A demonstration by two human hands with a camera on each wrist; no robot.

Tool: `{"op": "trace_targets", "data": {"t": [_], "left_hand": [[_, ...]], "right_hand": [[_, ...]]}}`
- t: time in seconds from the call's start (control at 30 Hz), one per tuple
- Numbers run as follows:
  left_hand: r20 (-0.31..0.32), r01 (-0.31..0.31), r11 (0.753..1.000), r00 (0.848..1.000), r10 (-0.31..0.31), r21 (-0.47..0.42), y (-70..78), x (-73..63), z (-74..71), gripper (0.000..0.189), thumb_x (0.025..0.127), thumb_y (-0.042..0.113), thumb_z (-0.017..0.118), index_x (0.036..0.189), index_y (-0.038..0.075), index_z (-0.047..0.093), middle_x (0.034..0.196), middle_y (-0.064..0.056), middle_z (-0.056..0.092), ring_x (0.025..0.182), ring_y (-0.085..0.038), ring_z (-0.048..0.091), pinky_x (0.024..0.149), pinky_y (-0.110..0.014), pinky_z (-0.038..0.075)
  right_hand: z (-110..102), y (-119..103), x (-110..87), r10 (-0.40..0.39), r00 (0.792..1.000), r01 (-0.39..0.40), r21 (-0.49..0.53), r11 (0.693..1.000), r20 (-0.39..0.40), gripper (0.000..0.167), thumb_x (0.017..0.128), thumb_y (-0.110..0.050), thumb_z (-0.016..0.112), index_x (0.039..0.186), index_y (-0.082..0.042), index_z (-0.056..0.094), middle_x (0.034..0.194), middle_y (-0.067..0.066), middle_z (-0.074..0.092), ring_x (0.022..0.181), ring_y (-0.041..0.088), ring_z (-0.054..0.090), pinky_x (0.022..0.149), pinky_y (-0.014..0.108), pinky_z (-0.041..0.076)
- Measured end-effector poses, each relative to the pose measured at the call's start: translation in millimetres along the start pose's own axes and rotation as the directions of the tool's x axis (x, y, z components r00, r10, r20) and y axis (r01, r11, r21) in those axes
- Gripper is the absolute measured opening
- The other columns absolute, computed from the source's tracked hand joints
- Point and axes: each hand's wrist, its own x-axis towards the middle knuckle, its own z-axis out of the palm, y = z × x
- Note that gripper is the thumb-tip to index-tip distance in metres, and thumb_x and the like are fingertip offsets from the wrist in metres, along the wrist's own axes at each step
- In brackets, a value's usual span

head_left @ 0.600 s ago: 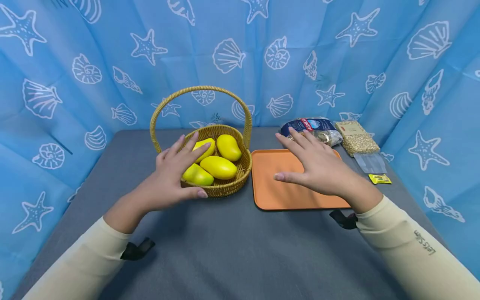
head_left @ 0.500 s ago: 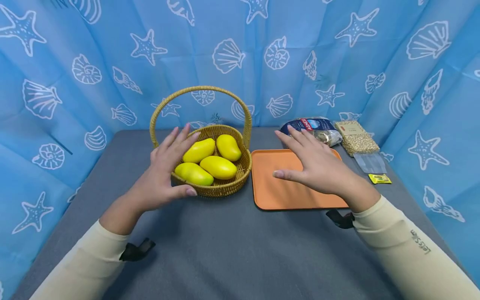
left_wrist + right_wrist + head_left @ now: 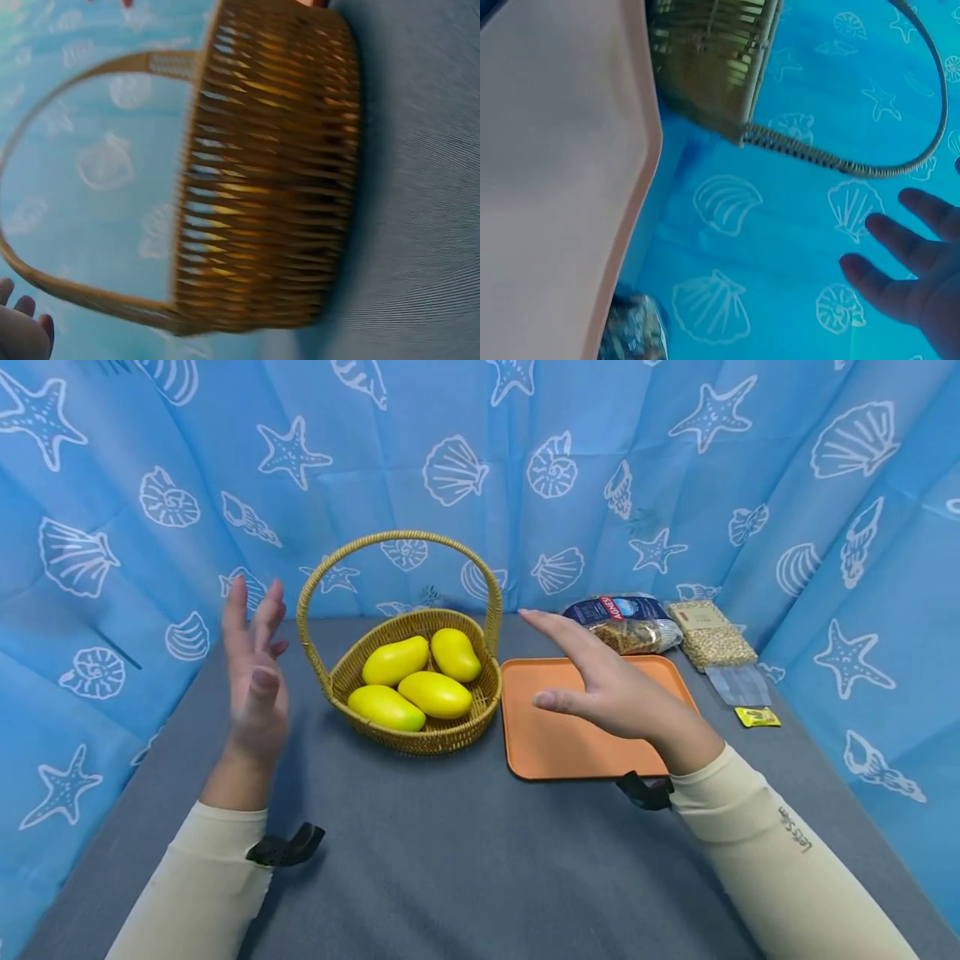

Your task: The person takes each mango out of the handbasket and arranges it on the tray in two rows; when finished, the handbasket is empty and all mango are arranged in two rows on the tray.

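A wicker basket with a tall arched handle stands left of centre in the head view, and several yellow mangoes lie in it. To its left my left hand is raised with fingers extended, apart from the basket and holding nothing. Over the orange tray hovers my right hand, thumb spread away from straight fingers, also without anything in it. The left wrist view shows the woven side of the basket, blurred. In the right wrist view the spread fingers stand before the curtain.
Behind the tray lies a blue pasta bag. Beside it are a bag of pale grains, a grey packet and a small yellow sachet. A blue shell-patterned curtain encloses the grey table.
My left hand has moved left, away from in front of the basket, and turned its palm inward. My right hand has shifted slightly left and rotated. Basket, mangoes and tray stay in place.
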Motion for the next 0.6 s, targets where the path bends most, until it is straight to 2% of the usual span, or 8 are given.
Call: {"op": "trace_targets", "data": {"t": [0.1,0.2,0.3,0.4,0.5,0.6], "left_hand": [[-0.029,0.101,0.992,0.994,-0.103,-0.07,-21.1,-7.5,-10.4,0.113,0.093,0.063,0.075,0.174,0.012,0.014,0.171,-0.021,0.033,0.152,-0.038,0.024,0.106,-0.044,0.014],[-0.054,0.22,0.968,0.972,-0.228,-0.125,-41.9,-18.1,-21.6,0.114,0.092,0.069,0.074,0.173,0.016,0.014,0.168,-0.021,0.039,0.148,-0.036,0.03,0.101,-0.044,0.017],[-0.042,0.345,0.924,0.933,-0.356,-0.164,-58.8,-29.1,-31.1,0.107,0.096,0.072,0.068,0.174,0.02,0.016,0.17,-0.021,0.038,0.15,-0.037,0.031,0.1,-0.043,0.019],[0.002,0.453,0.877,0.889,-0.459,-0.157,-71.1,-38.9,-37.0,0.1,0.099,0.075,0.06,0.174,0.026,0.016,0.174,-0.021,0.031,0.156,-0.04,0.025,0.111,-0.043,0.017],[0.049,0.519,0.847,0.854,-0.517,-0.114,-79.4,-45.3,-39.2,0.097,0.099,0.078,0.057,0.174,0.031,0.017,0.176,-0.02,0.027,0.16,-0.04,0.021,0.123,-0.046,0.007],[0.089,0.551,0.829,0.834,-0.544,-0.093,-84.2,-47.6,-38.8,0.1,0.098,0.079,0.059,0.174,0.033,0.016,0.175,-0.021,0.028,0.161,-0.035,0.022,0.128,-0.052,0.003]], "right_hand": [[9.0,-0.4,8.3,-0.023,1.0,0.023,0.054,0.998,-0.001,0.102,0.097,-0.085,0.052,0.176,-0.029,0.022,0.178,-0.003,0.022,0.16,0.027,0.022,0.12,0.072,0.021],[18.4,1.0,16.3,-0.035,0.999,0.034,0.105,0.994,0.005,0.104,0.095,-0.088,0.051,0.175,-0.029,0.022,0.177,-0.001,0.024,0.157,0.028,0.03,0.118,0.071,0.027],[28.8,5.3,24.5,-0.04,0.999,0.036,0.15,0.988,0.018,0.104,0.095,-0.088,0.051,0.175,-0.027,0.024,0.176,-0.001,0.026,0.152,0.027,0.036,0.117,0.068,0.031],[39.6,10.4,33.3,-0.05,0.998,0.043,0.189,0.981,0.032,0.103,0.096,-0.085,0.052,0.175,-0.025,0.025,0.174,-0.001,0.029,0.15,0.026,0.039,0.116,0.065,0.033],[50.0,14.2,42.8,-0.062,0.997,0.052,0.232,0.971,0.037,0.104,0.097,-0.085,0.052,0.175,-0.02,0.026,0.173,0.0,0.031,0.15,0.028,0.04,0.117,0.065,0.032],[59.5,17.0,52.3,-0.06,0.997,0.046,0.287,0.957,0.039,0.107,0.097,-0.085,0.053,0.174,-0.016,0.027,0.172,0.004,0.035,0.15,0.036,0.04,0.115,0.067,0.034]]}}
